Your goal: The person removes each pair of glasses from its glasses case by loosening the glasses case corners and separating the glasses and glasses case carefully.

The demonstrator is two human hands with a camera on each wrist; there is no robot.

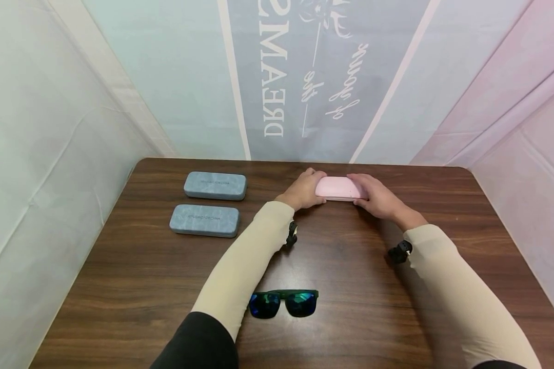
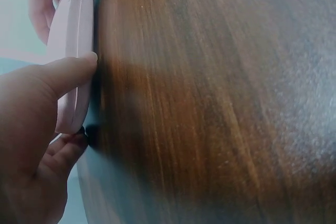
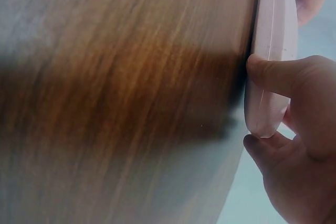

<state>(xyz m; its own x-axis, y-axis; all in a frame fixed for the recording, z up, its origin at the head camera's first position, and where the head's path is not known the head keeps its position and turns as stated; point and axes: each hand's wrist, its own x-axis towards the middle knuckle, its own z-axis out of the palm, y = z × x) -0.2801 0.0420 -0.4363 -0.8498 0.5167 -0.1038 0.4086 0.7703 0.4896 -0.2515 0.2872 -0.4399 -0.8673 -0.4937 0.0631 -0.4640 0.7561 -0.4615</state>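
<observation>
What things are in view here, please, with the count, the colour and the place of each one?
Table: one, brown, below everything
Oblong cases: two, blue-grey, table's far left, one behind the other
Pink case: one, pink, table's far side, right of the oblong cases
Sunglasses: one pair, dark with blue-green lenses, table's near middle
Printed cloth: one, pale blue and grey-blue, white lettering, behind the table
Wrist devices: two, black, one per wrist
Sleeves: two, cream, forearms
Left hand: one, bare, gripping the pink case's left end
Right hand: one, bare, gripping its right end
</observation>
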